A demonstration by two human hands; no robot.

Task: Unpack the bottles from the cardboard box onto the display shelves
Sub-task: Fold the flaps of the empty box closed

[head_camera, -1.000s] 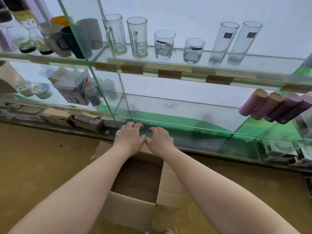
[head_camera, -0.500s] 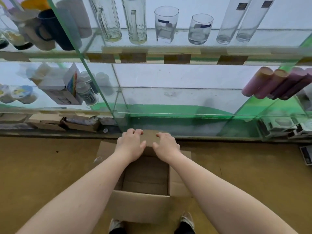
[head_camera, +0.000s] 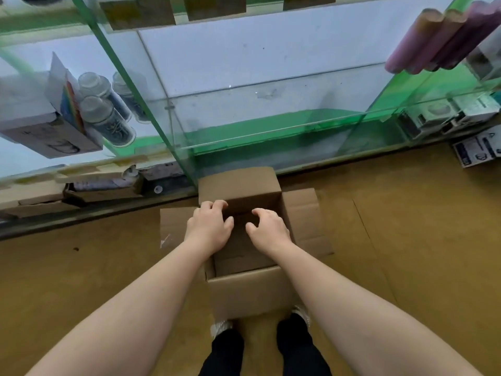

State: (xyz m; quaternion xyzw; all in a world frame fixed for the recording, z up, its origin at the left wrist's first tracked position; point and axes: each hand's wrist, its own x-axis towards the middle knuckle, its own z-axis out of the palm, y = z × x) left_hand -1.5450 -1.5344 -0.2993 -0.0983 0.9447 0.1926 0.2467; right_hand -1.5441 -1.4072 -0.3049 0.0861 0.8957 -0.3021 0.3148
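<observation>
Since earlier frame, lowered into cardboard box [head_camera: 245,290] at 6 o'clock: left hand [head_camera: 208,230], right hand [head_camera: 268,230], fingers curled, holding nothing; no bottles visible inside; glass shelf [head_camera: 271,131] at 12 o'clock unfilled.

Jars [head_camera: 108,115]: three, lidded, at 10 o'clock, beside a white carton [head_camera: 40,131]. Pink tubes [head_camera: 433,44]: lying side by side, 2 o'clock. Small boxes [head_camera: 450,118]: 3 o'clock. Leaflet [head_camera: 477,151]: on brown floor [head_camera: 406,240], 3 o'clock. Shoes [head_camera: 222,327]: 6 o'clock.
</observation>
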